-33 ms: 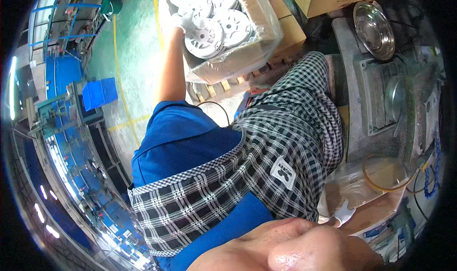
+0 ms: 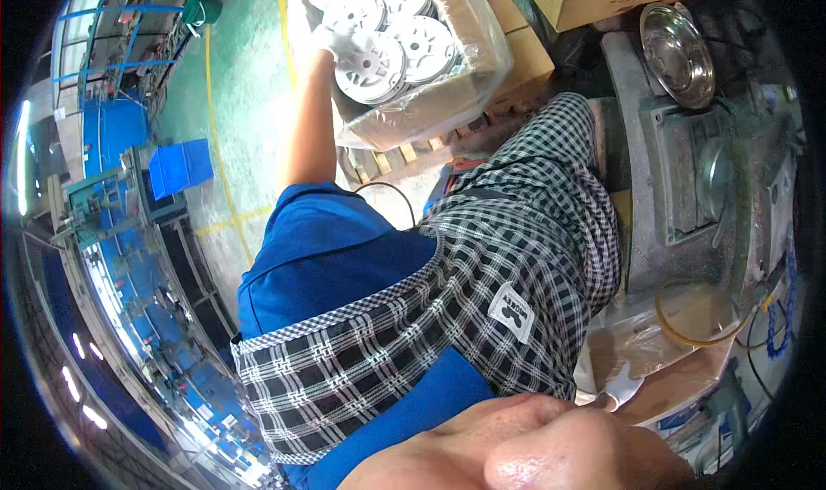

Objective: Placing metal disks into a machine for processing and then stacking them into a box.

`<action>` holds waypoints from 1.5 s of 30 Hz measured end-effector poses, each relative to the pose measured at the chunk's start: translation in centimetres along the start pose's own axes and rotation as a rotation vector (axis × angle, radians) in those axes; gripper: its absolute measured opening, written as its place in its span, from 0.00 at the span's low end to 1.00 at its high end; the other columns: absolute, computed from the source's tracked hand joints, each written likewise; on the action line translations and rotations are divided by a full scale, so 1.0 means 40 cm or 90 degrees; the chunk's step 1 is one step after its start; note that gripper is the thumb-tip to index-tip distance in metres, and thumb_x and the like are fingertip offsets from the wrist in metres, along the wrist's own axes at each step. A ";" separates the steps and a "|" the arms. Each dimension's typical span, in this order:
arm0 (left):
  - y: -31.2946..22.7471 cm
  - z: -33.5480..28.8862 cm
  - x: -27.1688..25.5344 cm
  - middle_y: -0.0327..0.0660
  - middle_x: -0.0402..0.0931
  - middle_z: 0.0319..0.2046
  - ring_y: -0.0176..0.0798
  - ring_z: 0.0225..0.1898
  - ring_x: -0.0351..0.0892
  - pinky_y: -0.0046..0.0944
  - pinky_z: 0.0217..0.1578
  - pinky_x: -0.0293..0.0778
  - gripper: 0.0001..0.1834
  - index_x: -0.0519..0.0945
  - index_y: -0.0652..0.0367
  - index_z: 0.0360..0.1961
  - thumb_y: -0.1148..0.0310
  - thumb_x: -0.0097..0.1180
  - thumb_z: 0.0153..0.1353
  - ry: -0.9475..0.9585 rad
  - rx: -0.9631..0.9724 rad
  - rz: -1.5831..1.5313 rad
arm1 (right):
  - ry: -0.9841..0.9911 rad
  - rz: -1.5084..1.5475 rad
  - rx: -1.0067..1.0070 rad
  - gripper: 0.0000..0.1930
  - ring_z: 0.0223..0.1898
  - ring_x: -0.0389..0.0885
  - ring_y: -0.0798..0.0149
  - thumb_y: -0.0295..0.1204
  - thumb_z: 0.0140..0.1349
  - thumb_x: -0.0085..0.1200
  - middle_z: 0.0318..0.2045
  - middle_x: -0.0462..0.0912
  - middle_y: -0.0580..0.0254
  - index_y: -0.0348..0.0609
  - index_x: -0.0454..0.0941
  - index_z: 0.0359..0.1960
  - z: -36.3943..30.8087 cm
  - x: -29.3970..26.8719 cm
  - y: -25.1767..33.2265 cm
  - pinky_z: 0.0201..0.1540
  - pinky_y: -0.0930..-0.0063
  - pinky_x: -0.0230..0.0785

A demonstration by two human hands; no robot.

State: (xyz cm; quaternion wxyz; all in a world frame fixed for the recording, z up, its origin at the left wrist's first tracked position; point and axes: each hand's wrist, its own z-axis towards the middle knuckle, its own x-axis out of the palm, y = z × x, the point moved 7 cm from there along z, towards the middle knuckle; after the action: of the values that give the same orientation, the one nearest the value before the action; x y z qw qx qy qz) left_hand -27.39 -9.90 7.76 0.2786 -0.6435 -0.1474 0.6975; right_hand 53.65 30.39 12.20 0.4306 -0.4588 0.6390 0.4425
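My left arm, in a blue sleeve, reaches to the far side. There my left hand [image 2: 329, 43], in a white glove, closes on the rim of a white spoked wheel cover [image 2: 368, 67]. White glove against white rim hides the exact finger placement. The cover lies among several stacked white wheel covers [image 2: 421, 47] inside a carton lined with clear plastic [image 2: 430, 116]. At the lower right, my right hand [image 2: 623, 387], also white-gloved, has its thumb and fingers apart with nothing seen between them. Close beside it is an open carton with clear plastic [image 2: 671, 378].
A shiny metal wheel cover [image 2: 675, 55] leans on a grey metal machine [image 2: 684, 176] at right. The carton of covers stands on a wooden pallet [image 2: 387, 157]. A blue bin [image 2: 181, 169] is at left. A yellow hose [image 2: 688, 342] loops over the plastic-covered carton.
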 end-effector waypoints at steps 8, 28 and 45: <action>-0.048 -0.061 -0.018 0.50 0.79 0.46 0.45 0.46 0.78 0.41 0.45 0.73 0.34 0.75 0.63 0.54 0.52 0.66 0.50 0.178 -0.134 0.104 | 0.032 0.139 -0.040 0.28 0.53 0.74 0.51 0.38 0.63 0.54 0.56 0.73 0.44 0.30 0.65 0.59 0.012 0.027 -0.049 0.56 0.65 0.65; -0.938 -0.321 0.197 0.38 0.80 0.35 0.30 0.36 0.75 0.31 0.39 0.72 0.15 0.80 0.64 0.41 0.66 0.63 0.56 0.677 0.277 -0.439 | 1.005 0.858 -0.065 0.45 0.26 0.79 0.59 0.66 0.63 0.28 0.37 0.80 0.45 0.34 0.56 0.64 -0.204 0.326 0.876 0.27 0.70 0.75; -1.236 -0.648 0.339 0.51 0.77 0.41 0.41 0.42 0.78 0.38 0.44 0.76 0.48 0.61 0.75 0.57 0.60 0.75 0.41 0.676 0.425 -0.647 | 0.386 1.169 -0.214 0.19 0.44 0.79 0.65 0.28 0.63 0.50 0.46 0.79 0.55 0.31 0.69 0.54 -0.004 0.049 0.794 0.48 0.72 0.72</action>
State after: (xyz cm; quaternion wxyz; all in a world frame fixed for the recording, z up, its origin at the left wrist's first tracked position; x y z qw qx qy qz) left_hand 7.61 33.60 21.28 0.7722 -0.6261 -0.0540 0.0937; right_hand 22.50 35.78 15.78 -0.3343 0.0672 0.7597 0.5537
